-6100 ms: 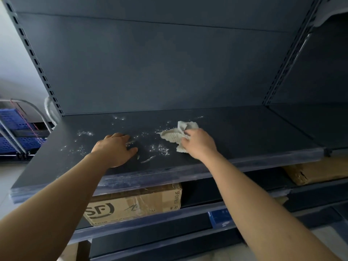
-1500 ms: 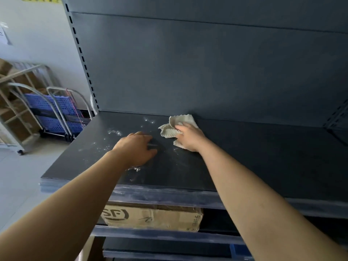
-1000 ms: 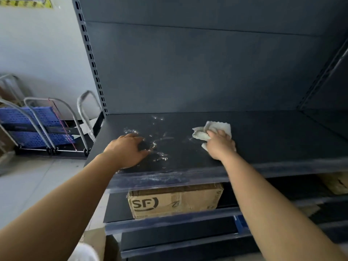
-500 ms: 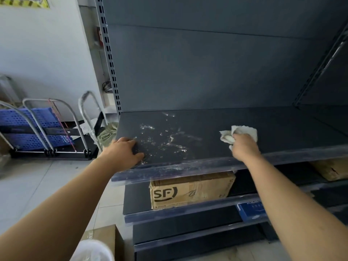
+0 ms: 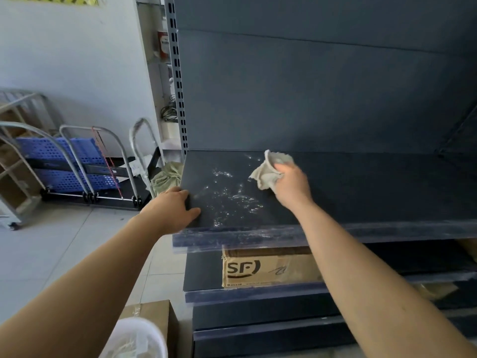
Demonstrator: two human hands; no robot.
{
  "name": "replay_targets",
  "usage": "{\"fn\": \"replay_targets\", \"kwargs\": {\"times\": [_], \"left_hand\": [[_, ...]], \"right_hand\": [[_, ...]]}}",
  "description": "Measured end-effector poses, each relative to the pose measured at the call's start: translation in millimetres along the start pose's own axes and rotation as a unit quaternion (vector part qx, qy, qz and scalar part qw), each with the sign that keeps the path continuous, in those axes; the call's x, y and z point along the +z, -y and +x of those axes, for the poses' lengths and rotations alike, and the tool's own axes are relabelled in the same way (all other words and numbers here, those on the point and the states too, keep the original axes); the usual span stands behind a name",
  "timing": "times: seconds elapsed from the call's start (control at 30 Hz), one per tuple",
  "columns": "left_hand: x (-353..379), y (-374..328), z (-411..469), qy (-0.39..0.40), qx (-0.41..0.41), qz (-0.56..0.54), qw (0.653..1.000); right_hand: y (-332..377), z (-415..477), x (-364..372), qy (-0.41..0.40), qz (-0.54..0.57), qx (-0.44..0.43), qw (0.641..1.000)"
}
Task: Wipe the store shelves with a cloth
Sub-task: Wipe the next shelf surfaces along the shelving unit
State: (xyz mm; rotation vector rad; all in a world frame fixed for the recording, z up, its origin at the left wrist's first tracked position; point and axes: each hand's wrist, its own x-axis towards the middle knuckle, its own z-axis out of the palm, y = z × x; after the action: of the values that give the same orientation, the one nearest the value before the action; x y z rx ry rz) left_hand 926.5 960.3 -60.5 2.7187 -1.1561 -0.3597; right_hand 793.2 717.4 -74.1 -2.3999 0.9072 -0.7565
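A dark grey shelf [image 5: 361,192] runs across the middle of the view, with white dust and smears [image 5: 229,195] on its left part. My right hand [image 5: 290,186] grips a crumpled pale cloth [image 5: 268,169] near the back of the shelf, just right of the smears. Over the shelf's left end lies my left hand [image 5: 175,208], fingers flat on the surface, thumb toward the front edge.
A cardboard box marked SF [image 5: 268,267] sits on the shelf below. A white bucket [image 5: 136,339] and another box [image 5: 152,313] stand on the floor near my left arm. Folded blue trolleys [image 5: 67,164] lean at the left wall. A sack [image 5: 166,175] lies beside the shelf end.
My right hand has carried the cloth from the front right of the shelf back toward the rear, closer to the dust. My left hand stays on the left end.
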Motion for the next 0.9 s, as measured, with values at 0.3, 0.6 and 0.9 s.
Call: {"fn": "replay_targets", "kwargs": {"times": [0.3,0.6,0.9], "left_hand": [[-6.2,-3.2,29.5,-0.006,-0.020,0.003,1.000],[-7.0,-3.5,32.2,-0.022,-0.027,0.008,0.999],[-3.9,-5.9,26.5,-0.042,-0.036,-0.006,0.998]], "right_hand": [[-52.5,72.1,18.9,0.080,-0.195,0.182,0.961],[31.5,104.4,92.7,0.245,-0.167,-0.021,0.955],[32.8,91.4,59.1,0.096,0.109,-0.028,0.989]]}}
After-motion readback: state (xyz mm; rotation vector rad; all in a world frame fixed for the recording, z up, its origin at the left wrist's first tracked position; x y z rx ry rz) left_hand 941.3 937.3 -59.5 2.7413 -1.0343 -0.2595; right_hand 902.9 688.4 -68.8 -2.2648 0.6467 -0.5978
